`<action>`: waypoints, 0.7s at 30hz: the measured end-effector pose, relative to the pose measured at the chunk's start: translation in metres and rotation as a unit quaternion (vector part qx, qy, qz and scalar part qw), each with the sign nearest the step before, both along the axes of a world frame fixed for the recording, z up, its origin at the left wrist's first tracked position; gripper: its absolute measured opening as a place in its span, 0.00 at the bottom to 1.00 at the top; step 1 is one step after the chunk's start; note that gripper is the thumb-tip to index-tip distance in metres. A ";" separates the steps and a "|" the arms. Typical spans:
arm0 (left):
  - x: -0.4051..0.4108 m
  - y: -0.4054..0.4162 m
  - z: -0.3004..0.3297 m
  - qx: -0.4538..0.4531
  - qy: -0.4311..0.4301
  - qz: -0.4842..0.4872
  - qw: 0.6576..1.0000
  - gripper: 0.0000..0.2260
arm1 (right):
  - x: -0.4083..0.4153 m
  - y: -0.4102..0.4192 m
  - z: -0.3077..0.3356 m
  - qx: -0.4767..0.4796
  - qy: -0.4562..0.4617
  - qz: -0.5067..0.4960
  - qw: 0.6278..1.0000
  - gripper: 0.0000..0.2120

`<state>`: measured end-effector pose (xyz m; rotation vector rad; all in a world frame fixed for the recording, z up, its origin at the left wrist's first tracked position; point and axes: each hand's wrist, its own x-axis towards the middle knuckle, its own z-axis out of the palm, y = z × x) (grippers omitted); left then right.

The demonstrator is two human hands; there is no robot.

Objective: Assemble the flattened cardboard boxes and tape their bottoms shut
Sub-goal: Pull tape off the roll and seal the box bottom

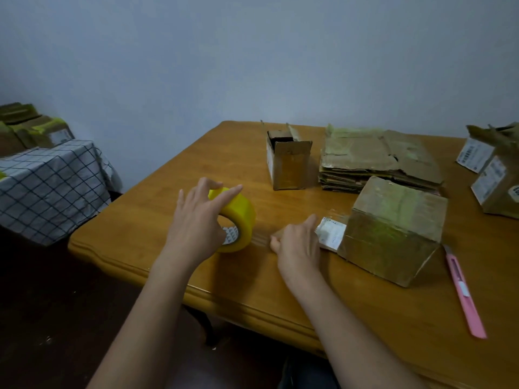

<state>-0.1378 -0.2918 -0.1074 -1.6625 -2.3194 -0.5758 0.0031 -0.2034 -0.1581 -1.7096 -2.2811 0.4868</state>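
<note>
Box being taped: cardboard box [393, 234] lies tipped on the wooden table [174, 237], right of centre, w/ a white label [331, 233] on the side facing the hands.
Tape roll: yellow tape roll [238, 220] stands on edge on table, left of the box, core facing the camera.
Tape strip: clear pulled-out strip [261, 238] runs from roll toward the box; hard to see, where it ends can't be made out.
L hand: left hand [196, 223] sits over the roll, thumb in the core, fingers spread across the top; index finger out straight, past the rim.
R hand: right hand [297, 245] is between roll & box, fingers curled, pinching the strip near the label; knuckles just beside the box's label side.
Flat stock: stack of flattened boxes [376, 161] at the far side of table, behind the tipped box.
Done box: small upright box [289, 161], top flaps open, left of the stack.
Other boxes: labelled boxes [494, 175] at far right edge, partly cut off.
Cutter: pink utility knife [463, 290] flat on table, right of tipped box, near it, not touching as far as can be seen.
Off-table: checked cloth [47, 181] over a low surface at left, more boxes [31, 127] behind it.
</note>
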 end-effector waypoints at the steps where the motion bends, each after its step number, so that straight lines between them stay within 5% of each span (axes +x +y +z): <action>1: 0.003 0.000 0.002 -0.009 0.000 0.003 1.000 0.40 | 0.000 -0.002 0.001 -0.002 0.000 0.000 1.000 0.15; 9: 0.018 -0.002 0.014 -0.060 -0.021 0.012 0.998 0.39 | 0.032 -0.015 0.007 0.024 0.052 -0.028 0.998 0.31; 14: 0.047 0.008 0.009 0.023 0.020 -0.009 0.999 0.38 | 0.073 -0.034 0.012 0.192 0.125 0.093 0.969 0.09; 18: 0.102 0.028 -0.002 0.134 -0.162 -0.160 0.964 0.30 | 0.133 -0.020 0.024 0.423 0.224 0.058 0.876 0.04; 21: 0.140 0.051 -0.007 0.121 -0.281 -0.235 0.923 0.21 | 0.175 0.007 0.031 0.438 0.252 -0.012 0.863 0.07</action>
